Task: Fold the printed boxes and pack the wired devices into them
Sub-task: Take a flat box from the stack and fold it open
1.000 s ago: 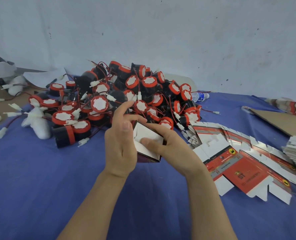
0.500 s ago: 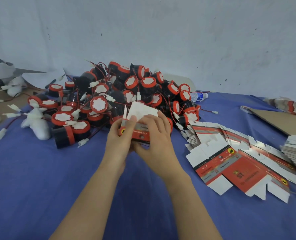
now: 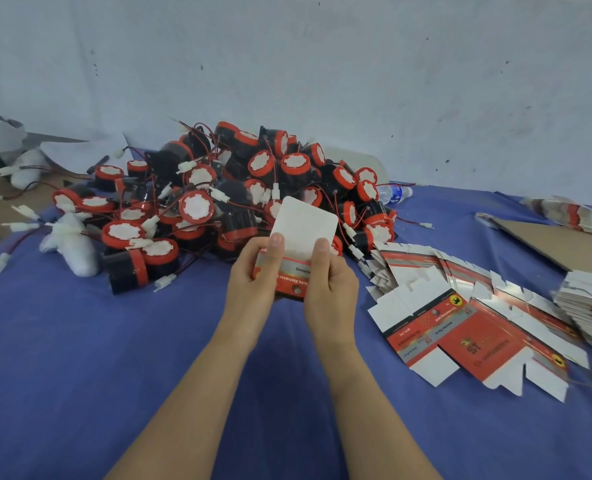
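Over the blue cloth, the left hand and right hand each grip a side of 1 printed box, thumbs on its red front. A second ago its white inside faced up; now the printed face shows and the white lid flap stands up. Flat box blanks fan out to the right. Behind lies the heap of wired devices, with a water bottle beside it and a scuffed pale wall beyond.
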Motion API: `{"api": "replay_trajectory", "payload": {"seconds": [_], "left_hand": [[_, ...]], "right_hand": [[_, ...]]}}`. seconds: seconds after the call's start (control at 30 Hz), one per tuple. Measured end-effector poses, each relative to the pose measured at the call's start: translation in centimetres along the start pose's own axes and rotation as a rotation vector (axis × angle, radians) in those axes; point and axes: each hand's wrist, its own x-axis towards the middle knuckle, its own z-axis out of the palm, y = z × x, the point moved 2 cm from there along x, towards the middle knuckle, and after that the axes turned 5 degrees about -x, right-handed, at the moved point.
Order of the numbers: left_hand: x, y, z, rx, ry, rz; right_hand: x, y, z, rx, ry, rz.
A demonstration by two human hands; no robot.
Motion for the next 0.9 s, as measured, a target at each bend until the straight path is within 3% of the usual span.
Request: {"api": "replay_trajectory", "payload": {"seconds": [0.17, 0.27, 0.37, 0.47, 0.53, 0.63, 0.8, 0.9], "left_hand": [[0.7, 0.6, -1.1, 0.195, -0.024, 0.068], [0.8, 0.6, -1.5, 0.348, -0.24, 0.047], [0.6, 0.1, -1.5, 0.479, -0.356, -0.008], [0.9, -0.3, -1.6, 0.477, -0.266, -0.025], [1.1, -0.3, -2.0, 0.469, -0.186, -0.035], [1.2, 0.0, -2.5, 0.427, -0.115, -0.033], [1.0, 0.1, -2.2, 0.419, -0.156, -0.035], [0.9, 0.3, -2.0, 0.285, -0.047, -0.061]], "right_hand": [[0.7, -0.1, -0.4, -0.014, 0.007, -0.013], [2.2, 1.0, -2.1, -0.031, -0.069, 0.129], [2.7, 2.0, -3.3, -0.29, -0.202, 0.148], [2.3, 2.1, -3.0, -0.545, -0.093, -0.048], [1.8, 1.7, -2.3, -0.476, -0.159, -0.113], [1.3, 0.7, -1.5, -0.173, -0.348, -0.014], [1.8, 0.6, -3.0, 0.009, -0.525, 0.194], [1.9, 0.9, -2.8, -0.135, -0.468, 0.21]]}}
